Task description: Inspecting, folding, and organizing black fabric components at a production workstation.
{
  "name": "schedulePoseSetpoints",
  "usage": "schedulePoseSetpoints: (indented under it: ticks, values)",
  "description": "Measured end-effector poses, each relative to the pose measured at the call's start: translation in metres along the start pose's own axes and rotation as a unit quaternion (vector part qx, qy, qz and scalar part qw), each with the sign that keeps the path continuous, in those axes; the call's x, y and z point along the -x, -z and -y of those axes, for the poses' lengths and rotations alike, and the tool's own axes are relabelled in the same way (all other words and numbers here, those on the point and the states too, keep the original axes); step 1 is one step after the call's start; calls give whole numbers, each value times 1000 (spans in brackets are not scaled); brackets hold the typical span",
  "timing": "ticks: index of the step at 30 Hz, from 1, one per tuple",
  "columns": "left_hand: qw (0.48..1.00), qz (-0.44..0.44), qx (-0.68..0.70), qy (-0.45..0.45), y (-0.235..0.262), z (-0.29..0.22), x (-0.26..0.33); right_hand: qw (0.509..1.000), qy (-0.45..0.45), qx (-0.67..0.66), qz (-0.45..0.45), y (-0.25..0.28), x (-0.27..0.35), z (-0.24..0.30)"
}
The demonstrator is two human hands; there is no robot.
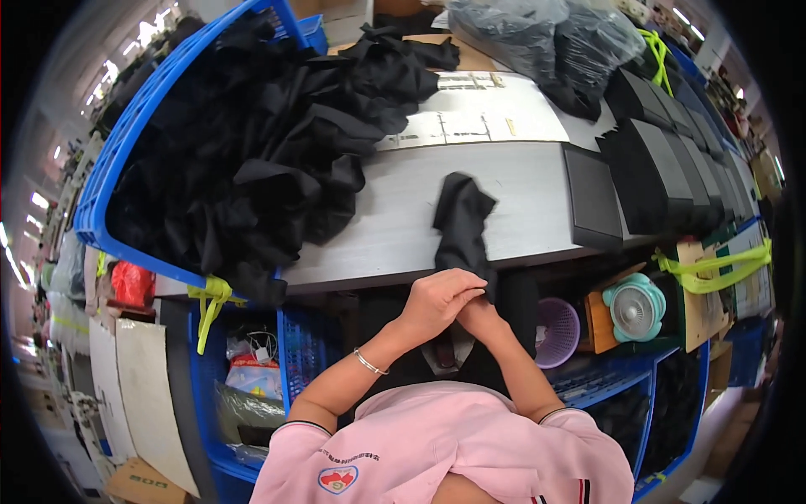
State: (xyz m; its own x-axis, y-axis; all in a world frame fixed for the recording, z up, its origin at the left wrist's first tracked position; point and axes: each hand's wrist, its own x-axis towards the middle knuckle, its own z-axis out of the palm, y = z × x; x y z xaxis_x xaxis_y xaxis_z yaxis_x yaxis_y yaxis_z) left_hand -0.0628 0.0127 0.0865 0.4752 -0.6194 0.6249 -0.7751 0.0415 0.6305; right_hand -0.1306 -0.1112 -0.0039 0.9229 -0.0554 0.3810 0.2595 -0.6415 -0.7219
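Close in front of my body, over the table's near edge, my two hands meet. A small black fabric piece point(462, 227) stretches from them onto the grey tabletop, its far end folded and crumpled. My left hand point(438, 301) is closed, thumb and fingers pinched at the near end of the fabric. My right hand point(478, 316) sits just below and to the right, closed against the same end, partly hidden behind the left. Exactly how the fingers grip the cloth is hard to see.
A blue basket point(138, 126) heaped with black fabric pieces point(269, 151) stands at the left. Stacked black pieces point(651, 172) line the right. A marked white board point(495, 109) lies at the back. Below are a purple basket point(557, 333) and a turquoise fan point(635, 307).
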Motion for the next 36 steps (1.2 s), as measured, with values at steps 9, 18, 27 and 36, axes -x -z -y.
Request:
schedulePoseSetpoints:
  ticks: [9,18,27,36]
  values:
    - [865,102,338,358,-20,-40,35,796,-184,-574,-51,18,17,6]
    - [869,88,355,332,-7,-48,46,804,-198,-559,-41,10,-31,28]
    - [840,81,405,351,-8,-56,62,814,-216,-538,-13,3,-28,57]
    - [758,222,460,406,-21,-67,76,824,-201,-524,-74,24,-7,65]
